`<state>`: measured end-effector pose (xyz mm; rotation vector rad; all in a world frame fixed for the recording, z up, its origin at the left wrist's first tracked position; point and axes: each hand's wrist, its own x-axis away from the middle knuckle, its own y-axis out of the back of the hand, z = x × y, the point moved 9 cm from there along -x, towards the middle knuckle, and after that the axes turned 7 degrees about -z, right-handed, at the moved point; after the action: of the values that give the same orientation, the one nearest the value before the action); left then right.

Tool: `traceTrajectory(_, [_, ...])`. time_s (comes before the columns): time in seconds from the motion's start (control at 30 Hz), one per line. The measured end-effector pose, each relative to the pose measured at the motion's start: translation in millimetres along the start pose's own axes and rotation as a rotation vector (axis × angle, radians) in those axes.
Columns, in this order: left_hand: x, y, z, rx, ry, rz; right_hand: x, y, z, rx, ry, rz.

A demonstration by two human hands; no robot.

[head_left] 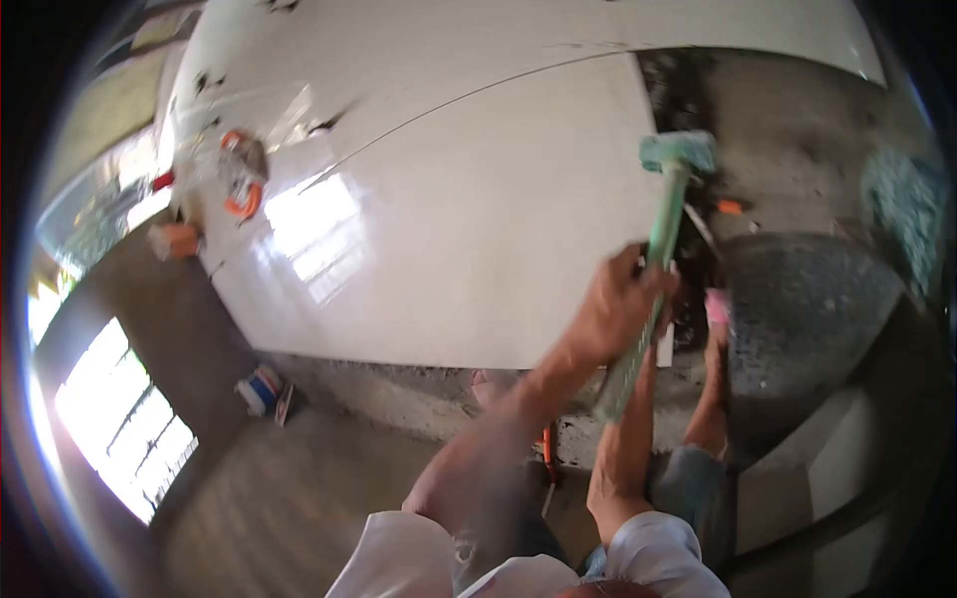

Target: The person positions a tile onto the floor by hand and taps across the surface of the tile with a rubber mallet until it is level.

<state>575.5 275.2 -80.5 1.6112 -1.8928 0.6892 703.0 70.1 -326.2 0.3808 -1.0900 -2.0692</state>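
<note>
My left hand [623,294] reaches across and is closed round the pale green handle of a mallet [666,214]. The mallet's blocky green head [678,151] is over the right edge of a large glossy white tile [488,189], above dark mortar. The lower end of the handle points back toward me. My right forearm [628,439] stretches forward beneath the handle. Its hand is mostly hidden behind the left hand and the handle, so its fingers cannot be made out.
An orange-handled tool [242,174], perhaps a suction lifter, lies on the tile's left side. An orange block [174,239] sits at the left corner. A dark round tub [797,309] stands right, a crumpled blue-green bag [902,214] behind it. A blue-white container [259,389] is below.
</note>
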Motion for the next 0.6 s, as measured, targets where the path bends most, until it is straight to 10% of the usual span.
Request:
traceTrajectory(0.17, [108.0,89.1,124.5,-0.219,0.243,-0.161,-28.9,27.8,26.6,0.203,-0.064,0.117])
traceTrajectory(0.27, [177.5,130.9,172.1,-0.493,0.023,-0.312,-43.1,41.5,20.4,0.351,0.104,0.176])
traceTrajectory(0.33, [229.9,142.3,198.9,-0.008,0.682,-0.260,-48.5,42.0,14.9,0.404,0.175,0.180])
traceTrajectory(0.4, [276.5,137.7,249.1,0.127,0.718,-0.334,-50.1,33.5,10.6,0.419,0.207,0.172])
traceTrajectory(0.6, [361.1,109.1,367.7,0.189,0.611,-0.386,-42.1,34.1,55.3,0.062,-0.300,0.426])
